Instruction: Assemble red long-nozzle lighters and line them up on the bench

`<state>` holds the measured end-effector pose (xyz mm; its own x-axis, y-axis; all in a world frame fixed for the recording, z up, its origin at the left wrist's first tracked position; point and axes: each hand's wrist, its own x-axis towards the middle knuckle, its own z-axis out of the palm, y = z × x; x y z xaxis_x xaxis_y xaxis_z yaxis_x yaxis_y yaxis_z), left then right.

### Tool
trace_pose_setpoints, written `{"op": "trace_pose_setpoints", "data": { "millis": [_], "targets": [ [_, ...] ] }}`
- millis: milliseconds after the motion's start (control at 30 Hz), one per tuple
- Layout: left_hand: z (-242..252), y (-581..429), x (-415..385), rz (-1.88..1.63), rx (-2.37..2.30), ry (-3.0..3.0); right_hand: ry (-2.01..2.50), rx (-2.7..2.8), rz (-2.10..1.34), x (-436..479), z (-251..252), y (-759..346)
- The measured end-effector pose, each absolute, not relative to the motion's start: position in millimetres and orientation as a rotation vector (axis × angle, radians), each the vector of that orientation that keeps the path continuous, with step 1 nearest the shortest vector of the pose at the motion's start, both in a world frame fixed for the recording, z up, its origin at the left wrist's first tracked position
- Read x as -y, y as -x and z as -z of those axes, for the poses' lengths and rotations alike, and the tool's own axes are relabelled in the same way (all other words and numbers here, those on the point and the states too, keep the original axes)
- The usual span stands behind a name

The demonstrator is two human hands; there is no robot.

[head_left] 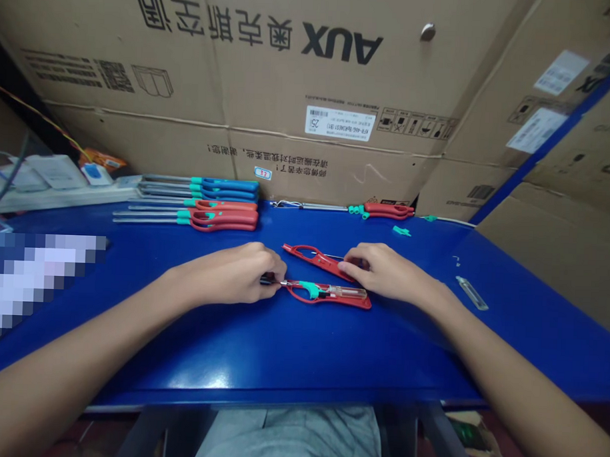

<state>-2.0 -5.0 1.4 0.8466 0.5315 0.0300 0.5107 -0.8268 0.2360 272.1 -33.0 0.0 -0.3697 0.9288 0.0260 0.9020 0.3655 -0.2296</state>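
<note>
Containers: large cardboard cartons [269, 120] fill the top of the frame. All are closed, so their contents cannot be seen.

Left hand [233, 274], centre of frame: fingers curled tight, pinching a slender tool [273, 281]. The tool's metal tip meets the left end of a red lighter body [333, 295] with a teal trigger, which lies flat just right of centre.

Right hand [383, 271]: fingers drawn together and closed on the right end of a red shell half [314, 256]. This half lies just above the lighter body, angled.

Surface: a blue table [301, 348] spans the lower frame.
- Left of centre, against the cartons, is a row of long lighters [210, 202] with blue and red handles.
- A single lighter [380, 209] lies right of centre.
- A loose teal part [401, 230] sits near the single lighter.
- A clear strip [471, 292] lies at the right.
- A white power strip [56, 196] runs along the left edge, above a blurred patch.
</note>
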Motion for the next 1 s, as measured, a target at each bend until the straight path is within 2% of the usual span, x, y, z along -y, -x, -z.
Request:
{"op": "trace_pose_setpoints", "data": {
  "millis": [400, 800, 867, 1000],
  "targets": [
    [1, 0, 1, -0.178, -0.882, -2.799, 1.685, 2.397, -0.238, 32, 2, -271],
    [5, 3, -1, -0.279, -0.943, -2.857, 1.277, 1.931, -0.370, 29, -4, -273],
    [5, 1, -1, -0.453, -1.029, -2.882, 1.275, 1.865, -0.373, 28, -6, -273],
    [6, -2, -3, -1.056, -1.111, -2.889, 1.288, 1.810, -0.466, 27, -8, -272]
  ]
}}
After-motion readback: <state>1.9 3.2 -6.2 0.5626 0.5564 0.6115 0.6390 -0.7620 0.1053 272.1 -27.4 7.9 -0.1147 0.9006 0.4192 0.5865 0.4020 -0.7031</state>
